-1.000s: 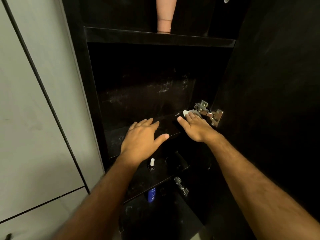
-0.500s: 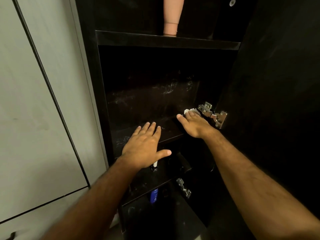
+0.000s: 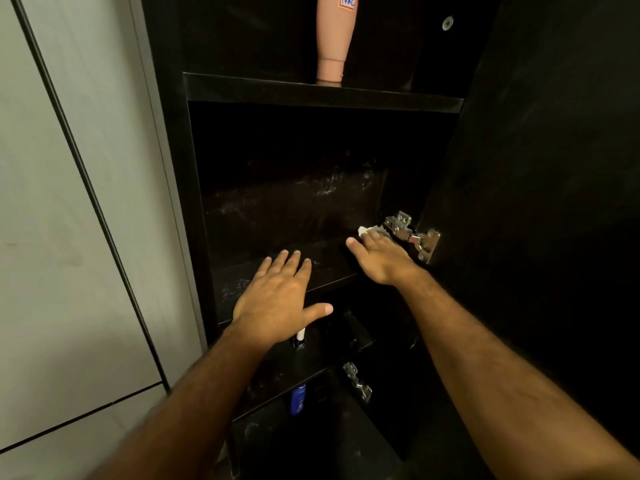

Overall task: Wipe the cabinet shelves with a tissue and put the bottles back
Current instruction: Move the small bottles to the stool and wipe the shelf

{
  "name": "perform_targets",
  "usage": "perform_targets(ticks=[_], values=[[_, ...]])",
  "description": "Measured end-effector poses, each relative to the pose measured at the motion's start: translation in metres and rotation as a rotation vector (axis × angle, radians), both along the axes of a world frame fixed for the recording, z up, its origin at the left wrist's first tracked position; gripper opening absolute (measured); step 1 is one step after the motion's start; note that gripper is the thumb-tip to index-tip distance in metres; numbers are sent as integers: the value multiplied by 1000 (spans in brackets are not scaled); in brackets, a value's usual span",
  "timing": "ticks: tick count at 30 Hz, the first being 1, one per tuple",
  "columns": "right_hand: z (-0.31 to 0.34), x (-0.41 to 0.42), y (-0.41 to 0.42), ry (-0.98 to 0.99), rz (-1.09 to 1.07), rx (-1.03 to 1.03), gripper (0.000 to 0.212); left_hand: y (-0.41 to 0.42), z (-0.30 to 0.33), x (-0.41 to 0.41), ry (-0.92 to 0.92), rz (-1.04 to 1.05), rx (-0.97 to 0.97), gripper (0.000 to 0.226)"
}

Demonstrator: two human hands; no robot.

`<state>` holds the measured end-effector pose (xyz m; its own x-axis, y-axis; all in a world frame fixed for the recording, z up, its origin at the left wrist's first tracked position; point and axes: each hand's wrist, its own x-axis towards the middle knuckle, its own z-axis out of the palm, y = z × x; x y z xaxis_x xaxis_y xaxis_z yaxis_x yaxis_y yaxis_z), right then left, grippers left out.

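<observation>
A dark open cabinet fills the view. My right hand [image 3: 379, 256] presses a white tissue [image 3: 364, 231] with straight fingers onto the right end of the dusty middle shelf [image 3: 329, 268], close to the hinge. My left hand [image 3: 277, 299] hovers flat and open over the shelf's front edge, holding nothing. A pink bottle [image 3: 334, 36] stands on the shelf above. A small bottle with a white cap [image 3: 300, 337] sits on the shelf below, partly hidden by my left hand. A blue bottle [image 3: 298, 399] stands lower still.
A metal hinge [image 3: 412, 235] joins the open black door [image 3: 554, 202] on the right. A second hinge [image 3: 358, 382] sits lower. A pale wall panel [image 3: 69, 237] with a dark seam lies left of the cabinet.
My left hand drew back slightly toward the shelf's front edge. My right hand stayed with the tissue in the right back corner. The camera tilted a little lower.
</observation>
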<state>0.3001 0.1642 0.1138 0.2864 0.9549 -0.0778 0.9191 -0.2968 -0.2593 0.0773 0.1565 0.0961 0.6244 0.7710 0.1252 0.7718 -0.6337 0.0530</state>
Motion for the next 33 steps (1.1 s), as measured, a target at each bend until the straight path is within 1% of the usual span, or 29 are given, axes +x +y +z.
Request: perform_targets(ticks=[2,4,8,10,11,13,15,17,20,22,24,26,29,31,33], values=[[-1,-12,13,-32,-44,-33,79,-1,0,0,-15,2,5,91],[0,-21,14,-52,-42,-34,80,-1,-1,0,-35,7,14,90],[-2,-13,-10,57,159,38,63,-1,-1,2,-64,18,28,90],[-2,1,-15,81,186,45,57,-2,0,1,-71,18,31,90],[0,6,-13,65,159,40,58,-2,0,1,-74,21,34,90],[3,9,-6,20,67,-25,69,-4,0,0,-77,26,46,89],[2,-1,2,-13,43,-52,75,-4,1,0,-66,41,69,88],[0,-16,3,-4,101,-24,74,-5,2,1,-49,57,81,88],[-1,-31,-11,17,259,-2,66,-5,2,2,-35,74,95,87],[-3,-30,-29,19,365,1,62,-7,2,2,-16,93,100,88],[-5,-16,-44,33,416,7,59,-8,2,0,5,133,93,89],[-5,5,-45,14,400,12,57,-9,1,-6,7,178,84,90],[-1,23,-27,-52,331,-25,61,-17,-4,-16,-5,253,105,91],[1,14,-16,-61,310,-43,63,-21,-6,-20,17,297,126,92],[2,-5,-12,-68,339,-19,64,-24,-7,-18,43,328,136,93]])
